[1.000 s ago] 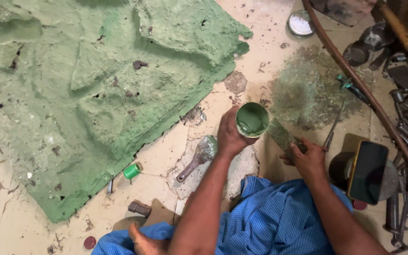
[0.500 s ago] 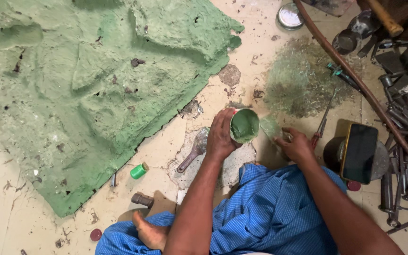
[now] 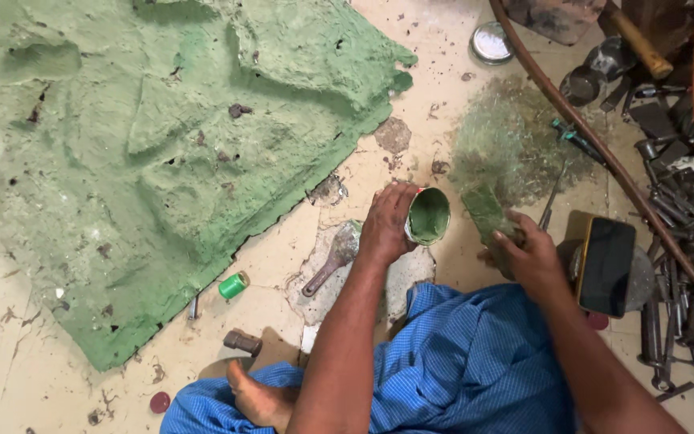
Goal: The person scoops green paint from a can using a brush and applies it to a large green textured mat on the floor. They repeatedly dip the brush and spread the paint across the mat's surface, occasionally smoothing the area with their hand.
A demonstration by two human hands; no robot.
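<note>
Head view: your left hand (image 3: 385, 225) grips small tin (image 3: 428, 215) of green paste, tilted, above floor (image 3: 443, 48). Your right hand (image 3: 528, 253) clasps green-smeared scraper (image 3: 487, 210) just beside tin. Step looks like loading paste; next calls for blade into tin mouth, tin steady.

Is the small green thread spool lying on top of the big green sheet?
No, the green thread spool lies on the bare floor just beside the edge of the green sheet.

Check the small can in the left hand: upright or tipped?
Tipped. The small can in the left hand leans toward the camera, its round mouth and green-coated inside showing.
</note>
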